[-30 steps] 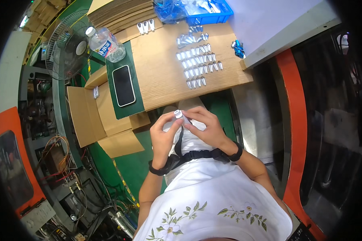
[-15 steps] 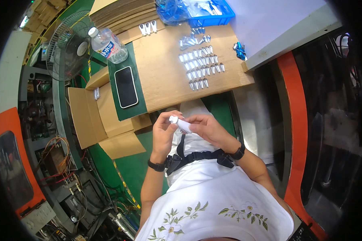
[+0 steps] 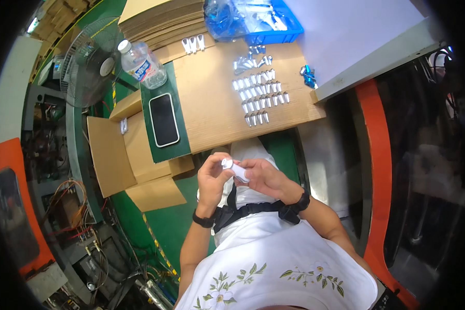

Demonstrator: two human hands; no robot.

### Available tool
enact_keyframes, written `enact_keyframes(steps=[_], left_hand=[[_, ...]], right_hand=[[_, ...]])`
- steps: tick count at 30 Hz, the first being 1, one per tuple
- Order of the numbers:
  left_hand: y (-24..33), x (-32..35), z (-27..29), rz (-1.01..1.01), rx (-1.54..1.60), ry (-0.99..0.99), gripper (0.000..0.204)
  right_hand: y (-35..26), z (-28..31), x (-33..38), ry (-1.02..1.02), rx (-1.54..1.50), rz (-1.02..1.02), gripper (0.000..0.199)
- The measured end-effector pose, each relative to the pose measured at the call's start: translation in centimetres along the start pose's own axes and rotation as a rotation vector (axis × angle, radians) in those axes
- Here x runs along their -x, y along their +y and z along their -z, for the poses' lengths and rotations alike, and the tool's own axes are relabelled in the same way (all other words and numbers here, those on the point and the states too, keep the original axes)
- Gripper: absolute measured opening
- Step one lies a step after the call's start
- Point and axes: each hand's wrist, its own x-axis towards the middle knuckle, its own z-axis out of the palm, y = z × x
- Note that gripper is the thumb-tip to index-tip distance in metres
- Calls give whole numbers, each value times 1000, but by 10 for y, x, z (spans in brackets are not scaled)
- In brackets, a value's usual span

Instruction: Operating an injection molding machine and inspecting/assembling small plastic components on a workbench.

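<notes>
A blue bin (image 3: 278,37) by the desk's (image 3: 171,154) far edge holds pale, glossy pieces (image 3: 263,20). An open cardboard box (image 3: 108,155) beside the left edge contains small whitish pieces (image 3: 123,126). Before the near edge, the left hand (image 3: 210,178) pinches a white tube's (image 3: 238,172) narrow end; the right hand (image 3: 267,179), fingers curled, grips its other end.

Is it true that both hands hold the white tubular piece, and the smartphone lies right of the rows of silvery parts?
No, the head view shows the smartphone left of the rows of silvery parts. The left hand and right hand hold the white tubular piece.
</notes>
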Motion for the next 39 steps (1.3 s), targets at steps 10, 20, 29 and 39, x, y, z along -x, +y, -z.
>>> enact_keyframes(steps=[10,20,29,39], left_hand=[[5,-9,9,-151,-39,44,37],[18,-18,24,-107,-277,111,28],[20,-29,38,-12,-248,287,30],[20,-24,27,-65,-246,229,26]], right_hand=[[-89,10,-27,149,794,286,51],[-348,94,-191,1085,1684,879,20],[-395,117,-259,1071,1941,-24,50],[-394,126,-252,1115,1970,59,36]])
